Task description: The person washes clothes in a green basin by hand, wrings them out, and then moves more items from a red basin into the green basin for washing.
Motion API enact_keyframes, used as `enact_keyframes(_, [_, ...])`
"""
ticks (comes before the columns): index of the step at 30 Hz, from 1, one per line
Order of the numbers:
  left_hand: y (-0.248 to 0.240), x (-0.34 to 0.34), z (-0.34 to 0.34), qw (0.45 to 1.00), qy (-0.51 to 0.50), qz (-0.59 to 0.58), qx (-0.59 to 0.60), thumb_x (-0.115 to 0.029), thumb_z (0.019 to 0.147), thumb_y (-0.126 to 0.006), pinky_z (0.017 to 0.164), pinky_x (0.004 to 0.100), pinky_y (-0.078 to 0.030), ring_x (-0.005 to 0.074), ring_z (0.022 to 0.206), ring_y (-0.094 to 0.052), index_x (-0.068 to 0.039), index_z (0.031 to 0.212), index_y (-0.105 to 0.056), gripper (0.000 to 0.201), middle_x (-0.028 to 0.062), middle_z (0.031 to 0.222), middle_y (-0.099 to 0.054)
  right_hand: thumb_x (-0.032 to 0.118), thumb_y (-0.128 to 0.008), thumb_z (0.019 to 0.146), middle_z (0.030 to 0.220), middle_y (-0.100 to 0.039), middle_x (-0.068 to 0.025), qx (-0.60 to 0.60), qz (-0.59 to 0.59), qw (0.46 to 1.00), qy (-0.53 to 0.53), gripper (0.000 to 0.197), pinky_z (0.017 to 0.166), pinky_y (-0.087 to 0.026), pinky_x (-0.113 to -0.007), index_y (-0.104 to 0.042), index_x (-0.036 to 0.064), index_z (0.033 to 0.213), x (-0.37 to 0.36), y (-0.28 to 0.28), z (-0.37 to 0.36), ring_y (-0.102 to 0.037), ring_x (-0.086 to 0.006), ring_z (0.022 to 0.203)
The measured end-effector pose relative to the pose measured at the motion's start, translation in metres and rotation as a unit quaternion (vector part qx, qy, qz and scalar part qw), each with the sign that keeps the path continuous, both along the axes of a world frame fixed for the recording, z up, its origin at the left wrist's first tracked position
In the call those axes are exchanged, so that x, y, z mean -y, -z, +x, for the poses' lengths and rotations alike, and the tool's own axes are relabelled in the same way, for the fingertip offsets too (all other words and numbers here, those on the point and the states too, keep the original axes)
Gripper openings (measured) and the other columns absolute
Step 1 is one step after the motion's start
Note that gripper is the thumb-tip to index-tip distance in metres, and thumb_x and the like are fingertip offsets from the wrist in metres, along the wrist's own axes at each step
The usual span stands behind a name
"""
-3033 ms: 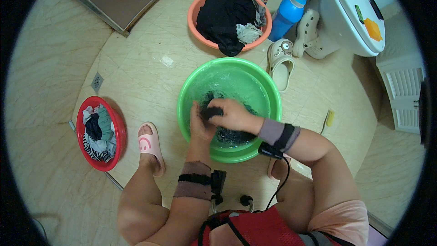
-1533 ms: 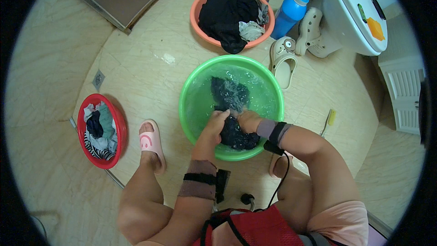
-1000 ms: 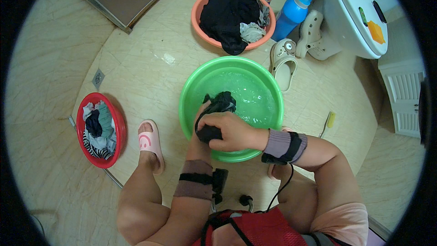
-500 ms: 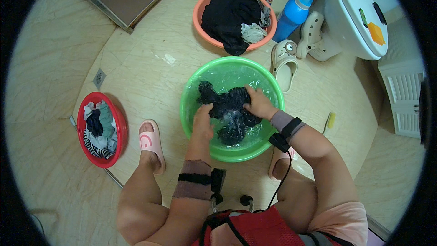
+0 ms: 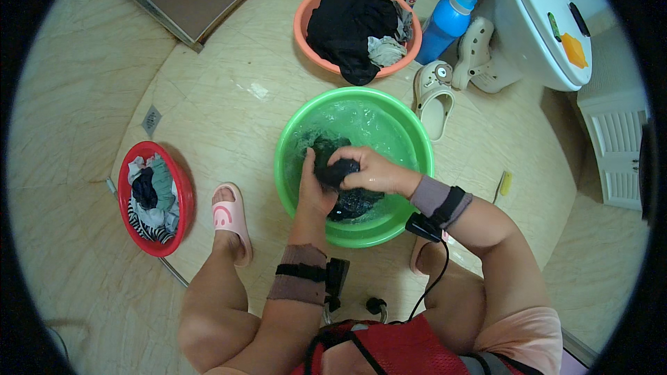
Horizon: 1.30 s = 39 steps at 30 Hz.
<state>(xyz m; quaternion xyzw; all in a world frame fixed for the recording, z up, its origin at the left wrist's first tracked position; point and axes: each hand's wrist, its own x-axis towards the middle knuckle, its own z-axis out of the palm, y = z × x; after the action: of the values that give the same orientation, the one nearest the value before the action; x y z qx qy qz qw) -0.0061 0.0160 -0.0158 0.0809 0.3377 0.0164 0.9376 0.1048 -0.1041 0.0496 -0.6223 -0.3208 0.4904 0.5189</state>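
Note:
A wet dark garment [image 5: 356, 205] lies bunched in the water of a green basin [image 5: 422, 142], in front of me between my feet. My right hand [image 5: 372, 169] has its fingers closed round a wad of the cloth near the middle of the basin. Beside it, my left hand [image 5: 314, 184] grips the same garment from the left, its thumb pointing up. The two hands are close together, and part of the cloth hangs below them into the water. The garment's exact kind cannot be made out.
An orange basin [image 5: 303, 35] of dark clothes stands beyond the green one. At left is a red basin [image 5: 186, 198] of mixed clothes. A blue bottle [image 5: 445, 26], beige clogs [image 5: 434, 107] and the toilet [image 5: 549, 35] stand at the far right.
My right hand has moved left toward my left hand, gathering the garment, which was spread wider across the water. My left hand has shifted slightly and turned thumb-up.

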Motion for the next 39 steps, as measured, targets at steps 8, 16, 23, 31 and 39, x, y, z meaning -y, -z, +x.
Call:
enact_keyframes(8, [0.038,0.0,-0.015,0.992,0.0,0.053,0.114,-0.043,0.09,-0.051,0.08,0.0409,-0.053,0.0275,0.093,-0.062,-0.007,0.112,-0.057,0.042,0.0125,0.106,-0.061,0.006,-0.065,0.068,0.097,-0.062,-0.0066,-0.078,0.053,0.992,-0.081,0.036,0.08,-0.046,-0.029,-0.059,0.0004,0.104,-0.022,-0.032,-0.018,-0.057,-0.0151,0.087])
enact_keyframes(16, [0.005,0.019,0.006,0.991,0.008,0.1,-0.09,-0.025,0.091,-0.049,0.083,0.0451,-0.052,0.0253,0.098,-0.063,-0.01,0.115,-0.056,0.029,0.0083,0.108,-0.063,0.018,-0.063,0.074,0.089,-0.064,-0.0173,0.215,-0.082,0.958,0.171,0.035,0.076,-0.049,-0.037,-0.06,-0.0012,0.103,-0.004,0.03,0.03,-0.062,-0.0275,0.082])
enact_keyframes(23, [-0.008,0.002,0.003,0.886,0.157,0.374,-0.222,-0.027,0.084,-0.062,0.091,0.0385,-0.048,0.0269,0.118,-0.05,-0.01,0.137,-0.043,0.059,0.0152,0.13,-0.048,0.015,-0.069,0.074,0.109,-0.053,-0.0297,0.351,-0.215,0.904,0.112,0.073,0.087,-0.045,-0.048,-0.031,0.0068,0.136,0.03,0.069,0.018,-0.054,-0.0482,0.097])
enact_keyframes(31, [0.023,0.016,-0.009,0.812,0.391,0.373,-0.221,-0.03,0.07,-0.074,0.097,0.0486,-0.04,0.0372,0.135,-0.023,-0.018,0.149,-0.009,0.103,0.0182,0.151,0.012,0.013,-0.065,0.072,0.12,-0.052,-0.0219,0.27,-0.274,0.922,0.03,0.077,0.084,-0.047,-0.046,-0.029,0.0122,0.141,0.041,0.082,-0.002,-0.057,-0.037,0.101])
enact_keyframes(39, [-0.054,0.04,-0.007,0.646,0.359,0.673,-0.02,-0.029,0.063,-0.083,0.112,0.0461,-0.014,0.04,0.14,0.004,-0.015,0.148,-0.011,0.113,0.0219,0.151,-0.007,0.002,-0.056,0.08,0.108,-0.054,-0.0143,-0.198,-0.201,0.936,0.211,0.05,0.064,-0.057,-0.037,-0.041,0.0029,0.127,0.018,-0.076,0.015,-0.063,-0.0231,0.085])
